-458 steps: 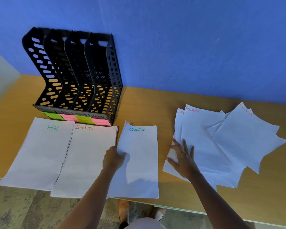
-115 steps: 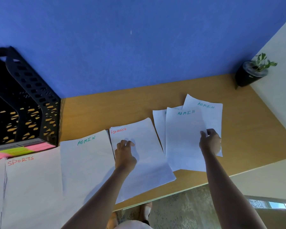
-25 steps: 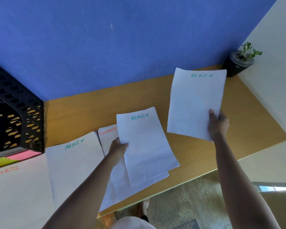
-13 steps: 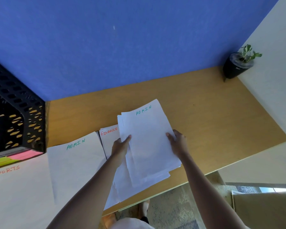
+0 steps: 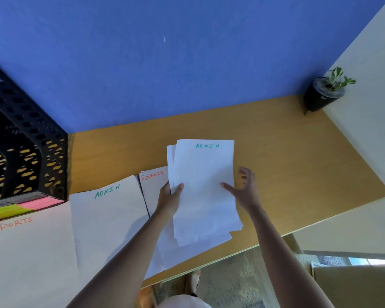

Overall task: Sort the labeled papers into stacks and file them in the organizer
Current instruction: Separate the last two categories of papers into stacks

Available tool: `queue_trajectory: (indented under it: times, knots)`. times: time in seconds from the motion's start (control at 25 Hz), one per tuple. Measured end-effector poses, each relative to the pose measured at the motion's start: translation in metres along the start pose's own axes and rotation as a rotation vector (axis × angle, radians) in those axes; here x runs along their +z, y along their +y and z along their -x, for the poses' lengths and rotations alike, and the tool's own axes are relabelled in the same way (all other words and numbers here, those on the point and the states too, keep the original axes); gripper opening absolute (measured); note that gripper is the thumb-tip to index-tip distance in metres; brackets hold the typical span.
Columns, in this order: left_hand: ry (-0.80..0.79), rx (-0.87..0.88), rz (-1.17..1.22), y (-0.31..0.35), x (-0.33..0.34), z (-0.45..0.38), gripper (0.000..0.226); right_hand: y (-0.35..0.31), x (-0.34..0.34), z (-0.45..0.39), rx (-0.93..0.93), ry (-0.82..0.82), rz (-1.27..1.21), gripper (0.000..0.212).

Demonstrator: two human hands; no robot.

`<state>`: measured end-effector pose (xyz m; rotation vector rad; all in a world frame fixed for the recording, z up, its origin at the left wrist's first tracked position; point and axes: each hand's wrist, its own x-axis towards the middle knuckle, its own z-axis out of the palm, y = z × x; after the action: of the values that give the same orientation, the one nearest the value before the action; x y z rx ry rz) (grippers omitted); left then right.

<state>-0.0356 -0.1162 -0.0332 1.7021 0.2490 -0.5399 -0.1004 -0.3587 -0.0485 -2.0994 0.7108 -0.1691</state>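
My left hand [image 5: 169,197] grips the left edge of a loose bundle of ADMIN sheets [image 5: 203,192], held over the desk above the FINANCE stack [image 5: 152,187]. My right hand [image 5: 246,192] is at the bundle's right edge, fingers spread, one fingertip on the top sheet. To the left lie the ADMIN stack [image 5: 107,221] and the SPORTS stack [image 5: 29,258]. The black organizer [image 5: 25,150] stands at the far left, with pink and green labels on its front.
A small potted plant [image 5: 325,94] stands in the back right corner of the wooden desk [image 5: 298,163]. A blue wall runs behind. The desk's front edge cuts diagonally at lower right, with floor and a cardboard box [image 5: 351,285] below it.
Over the last second my right hand brought its ADMIN sheet onto the bundle in my left hand. Now the bundle is straighter and my right hand's fingers have opened at its edge.
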Motion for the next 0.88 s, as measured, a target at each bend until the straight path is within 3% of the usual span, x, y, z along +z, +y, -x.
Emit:
queue_trajectory:
  times: [0.12, 0.2, 0.44, 0.56, 0.68, 0.88]
  knots:
    - [-0.119, 0.028, 0.163, 0.016, -0.011, 0.004, 0.032, -0.026, -0.012, -0.005, 0.06, -0.151, -0.368, 0.062]
    - [-0.166, 0.04, 0.262, 0.03, -0.018, 0.007, 0.029, -0.044, -0.015, -0.005, 0.08, -0.203, -0.481, 0.05]
    - [-0.046, 0.204, 0.177, 0.064, -0.027, 0.018, 0.038, -0.097, -0.004, 0.026, -0.161, -0.006, -0.705, 0.027]
    - [-0.038, 0.287, 0.209, 0.07, -0.029, 0.024, 0.028, -0.107, 0.002, 0.041, -0.24, 0.022, -0.739, 0.028]
    - [-0.032, 0.369, 0.165, 0.065, -0.035, 0.029, 0.039, -0.101, 0.008, 0.051, -0.242, -0.008, -0.667, 0.034]
    - [-0.068, 0.296, 0.084, 0.048, -0.042, 0.029, 0.024, -0.093, 0.016, 0.06, -0.101, -0.021, -0.545, 0.024]
